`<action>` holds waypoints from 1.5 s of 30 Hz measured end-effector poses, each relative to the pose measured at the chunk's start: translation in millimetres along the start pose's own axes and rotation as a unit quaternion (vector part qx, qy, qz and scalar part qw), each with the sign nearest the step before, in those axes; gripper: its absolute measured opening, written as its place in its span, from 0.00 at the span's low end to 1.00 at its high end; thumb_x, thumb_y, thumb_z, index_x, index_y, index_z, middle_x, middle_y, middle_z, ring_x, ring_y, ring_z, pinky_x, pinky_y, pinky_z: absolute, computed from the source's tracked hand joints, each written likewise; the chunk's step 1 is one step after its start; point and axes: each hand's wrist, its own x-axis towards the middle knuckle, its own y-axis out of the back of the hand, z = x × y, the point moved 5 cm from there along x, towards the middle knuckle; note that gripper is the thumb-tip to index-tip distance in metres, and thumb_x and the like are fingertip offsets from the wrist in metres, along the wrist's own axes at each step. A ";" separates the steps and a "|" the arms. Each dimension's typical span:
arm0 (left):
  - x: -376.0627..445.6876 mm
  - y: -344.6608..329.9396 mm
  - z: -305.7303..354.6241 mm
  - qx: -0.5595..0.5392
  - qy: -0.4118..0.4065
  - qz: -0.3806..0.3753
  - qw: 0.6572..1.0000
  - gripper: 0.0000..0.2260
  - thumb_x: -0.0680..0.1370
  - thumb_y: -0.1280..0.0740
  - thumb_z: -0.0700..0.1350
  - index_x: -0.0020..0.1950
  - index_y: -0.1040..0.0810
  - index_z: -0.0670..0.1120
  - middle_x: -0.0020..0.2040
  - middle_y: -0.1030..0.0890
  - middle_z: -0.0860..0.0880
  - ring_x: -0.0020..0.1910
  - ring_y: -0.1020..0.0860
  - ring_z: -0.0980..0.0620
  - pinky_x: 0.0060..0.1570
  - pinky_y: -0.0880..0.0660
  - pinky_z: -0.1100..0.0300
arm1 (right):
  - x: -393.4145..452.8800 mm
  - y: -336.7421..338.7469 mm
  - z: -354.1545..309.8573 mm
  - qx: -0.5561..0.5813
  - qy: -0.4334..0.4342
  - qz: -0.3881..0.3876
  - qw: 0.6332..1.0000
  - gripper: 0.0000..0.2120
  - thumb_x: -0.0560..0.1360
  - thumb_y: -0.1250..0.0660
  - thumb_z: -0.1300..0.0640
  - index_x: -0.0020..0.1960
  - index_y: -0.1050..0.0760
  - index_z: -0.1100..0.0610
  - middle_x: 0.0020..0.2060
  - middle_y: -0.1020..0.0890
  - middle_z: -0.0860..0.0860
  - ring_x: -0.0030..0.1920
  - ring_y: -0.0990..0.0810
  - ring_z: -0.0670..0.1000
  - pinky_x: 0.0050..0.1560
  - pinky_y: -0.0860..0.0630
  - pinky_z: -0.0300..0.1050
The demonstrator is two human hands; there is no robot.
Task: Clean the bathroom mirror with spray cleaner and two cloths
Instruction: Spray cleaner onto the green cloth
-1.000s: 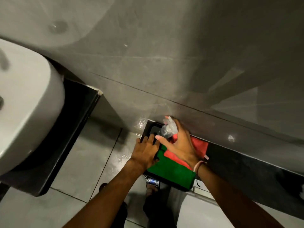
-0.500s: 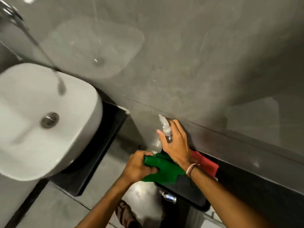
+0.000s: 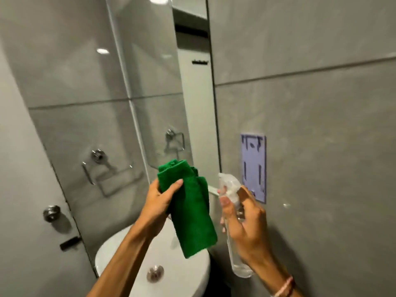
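My left hand point(image 3: 159, 205) grips a folded green cloth point(image 3: 190, 213), which hangs down over the basin. My right hand point(image 3: 246, 226) holds a clear spray bottle point(image 3: 230, 189) upright, its nozzle pointing left and a finger by the trigger. The mirror point(image 3: 120, 93) covers the wall ahead and to the left, its right edge running down just behind the cloth. It reflects grey tiles, a towel ring and ceiling lights. The red cloth is out of view.
A white basin point(image 3: 177, 273) with a metal drain sits below my hands. A grey tiled wall point(image 3: 310, 103) on the right carries a pale purple plate point(image 3: 254, 168). A door with a round knob point(image 3: 51, 212) stands at the left.
Both hands have lifted from the low black bin up to chest height; the green cloth came up in the left, the bottle in the right. My view swung up from floor to mirror.
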 end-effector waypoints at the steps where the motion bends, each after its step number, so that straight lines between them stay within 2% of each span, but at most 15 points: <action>1: 9.8 -4.6 16.8 -0.002 -0.008 -0.007 1.000 0.13 0.77 0.30 0.38 0.62 0.21 0.43 0.52 0.12 0.44 0.49 0.13 0.47 0.47 0.15 0.53 | 15.3 -1.8 -11.8 0.010 0.009 0.000 1.000 0.16 0.79 0.37 0.36 0.54 0.21 0.47 0.40 0.17 0.50 0.34 0.18 0.51 0.33 0.18 0.51; 5: 33.9 -21.2 79.3 -0.006 -0.026 -0.056 0.998 0.11 0.79 0.32 0.38 0.61 0.20 0.44 0.47 0.11 0.48 0.46 0.12 0.51 0.39 0.17 0.60 | 62.1 -9.2 -52.7 0.015 0.036 0.002 0.999 0.13 0.80 0.36 0.44 0.51 0.20 0.53 0.34 0.19 0.50 0.31 0.20 0.50 0.30 0.20 0.45; 9: 40.8 -37.7 121.4 0.004 -0.034 -0.089 0.995 0.10 0.79 0.32 0.40 0.61 0.21 0.47 0.48 0.11 0.50 0.46 0.13 0.53 0.39 0.17 0.60 | 80.1 -12.9 -74.3 -0.050 0.070 0.008 0.996 0.15 0.79 0.42 0.39 0.46 0.24 0.48 0.26 0.25 0.46 0.32 0.21 0.51 0.23 0.27 0.39; 13: 37.7 -52.0 140.9 -0.001 -0.044 -0.098 0.994 0.09 0.80 0.32 0.40 0.59 0.21 0.46 0.43 0.11 0.52 0.42 0.13 0.55 0.37 0.17 0.61 | 78.2 -5.1 -73.8 -0.076 0.100 0.002 0.992 0.13 0.82 0.38 0.49 0.55 0.20 0.57 0.38 0.23 0.44 0.38 0.21 0.40 0.34 0.29 0.27; 17: 32.7 -62.0 142.3 -0.003 -0.049 -0.104 0.993 0.07 0.80 0.32 0.40 0.57 0.21 0.47 0.44 0.12 0.51 0.41 0.13 0.56 0.37 0.17 0.61 | 68.4 9.9 -72.1 -0.129 0.104 0.002 0.986 0.12 0.82 0.38 0.49 0.44 0.25 0.54 0.35 0.27 0.40 0.37 0.23 0.41 0.32 0.31 0.27; 19: 30.0 -67.3 137.0 -0.003 -0.044 -0.108 0.993 0.11 0.80 0.33 0.40 0.62 0.22 0.45 0.50 0.13 0.48 0.46 0.14 0.53 0.44 0.16 0.57 | 59.6 21.9 -67.1 -0.133 0.099 0.018 0.986 0.11 0.82 0.37 0.47 0.47 0.23 0.54 0.36 0.24 0.41 0.36 0.21 0.41 0.33 0.27 0.29; 21: 26.5 -72.9 125.0 0.001 -0.034 -0.112 0.993 0.13 0.80 0.34 0.40 0.65 0.23 0.44 0.54 0.14 0.45 0.51 0.14 0.50 0.50 0.16 0.55 | 46.0 35.5 -60.7 -0.116 0.071 0.028 0.990 0.15 0.80 0.38 0.44 0.51 0.21 0.55 0.38 0.20 0.43 0.35 0.18 0.44 0.34 0.20 0.39; 24: 23.2 -81.4 103.3 0.000 -0.020 -0.123 0.992 0.13 0.80 0.34 0.40 0.64 0.23 0.44 0.54 0.13 0.46 0.50 0.14 0.51 0.48 0.15 0.56 | 28.9 50.0 -50.7 -0.112 0.034 0.027 0.993 0.18 0.80 0.37 0.43 0.52 0.20 0.58 0.40 0.15 0.48 0.35 0.16 0.48 0.33 0.18 0.48; 26: 21.5 -89.2 86.0 -0.004 -0.005 -0.128 0.992 0.12 0.80 0.34 0.39 0.63 0.22 0.45 0.53 0.13 0.47 0.49 0.13 0.51 0.47 0.15 0.57 | 18.3 57.0 -45.0 -0.132 0.027 0.030 0.991 0.15 0.80 0.34 0.48 0.53 0.19 0.59 0.41 0.13 0.52 0.34 0.16 0.49 0.33 0.18 0.49; 30: 19.4 -100.4 57.7 -0.013 0.017 -0.135 0.991 0.10 0.80 0.33 0.39 0.61 0.21 0.46 0.50 0.12 0.48 0.49 0.13 0.51 0.48 0.15 0.55 | 0.1 65.8 -38.3 -0.177 0.031 0.051 0.982 0.11 0.79 0.32 0.51 0.54 0.19 0.58 0.40 0.14 0.51 0.33 0.18 0.46 0.33 0.22 0.37; 34: 12.6 -108.2 35.5 -0.017 0.041 -0.141 0.989 0.11 0.80 0.33 0.40 0.62 0.21 0.47 0.49 0.12 0.50 0.47 0.14 0.53 0.44 0.16 0.56 | -12.5 75.9 -24.9 -0.218 0.019 0.035 0.975 0.10 0.80 0.31 0.54 0.58 0.20 0.58 0.36 0.17 0.48 0.30 0.21 0.46 0.31 0.26 0.36; 37: 8.6 -110.8 23.4 -0.018 0.056 -0.138 0.989 0.14 0.80 0.33 0.40 0.66 0.24 0.45 0.53 0.14 0.48 0.51 0.15 0.51 0.47 0.16 0.55 | -32.0 84.9 -9.1 -0.243 -0.006 0.026 0.970 0.09 0.80 0.31 0.53 0.55 0.20 0.59 0.34 0.21 0.46 0.29 0.23 0.46 0.31 0.27 0.40; 41: 0.2 -109.1 0.1 -0.033 0.087 -0.132 0.987 0.17 0.81 0.34 0.39 0.69 0.26 0.43 0.59 0.16 0.45 0.57 0.17 0.47 0.54 0.17 0.52 | -78.7 97.0 17.5 -0.258 -0.055 0.021 0.964 0.11 0.79 0.32 0.52 0.54 0.19 0.59 0.35 0.24 0.42 0.31 0.26 0.33 0.35 0.34 0.23; 43: -5.8 -106.4 -14.9 -0.033 0.094 -0.135 0.986 0.16 0.81 0.34 0.39 0.69 0.25 0.44 0.56 0.15 0.46 0.54 0.16 0.49 0.53 0.17 0.53 | -109.4 103.2 33.9 -0.257 -0.095 0.012 0.962 0.12 0.79 0.32 0.52 0.58 0.18 0.58 0.37 0.21 0.42 0.32 0.26 0.32 0.36 0.33 0.23; 45: -12.9 -101.6 -34.5 -0.037 0.103 -0.135 0.985 0.15 0.81 0.35 0.39 0.68 0.25 0.44 0.54 0.15 0.48 0.51 0.15 0.52 0.51 0.16 0.55 | -148.1 112.0 56.1 -0.231 -0.141 0.025 0.962 0.13 0.80 0.31 0.52 0.60 0.18 0.58 0.42 0.14 0.45 0.39 0.19 0.37 0.42 0.24 0.30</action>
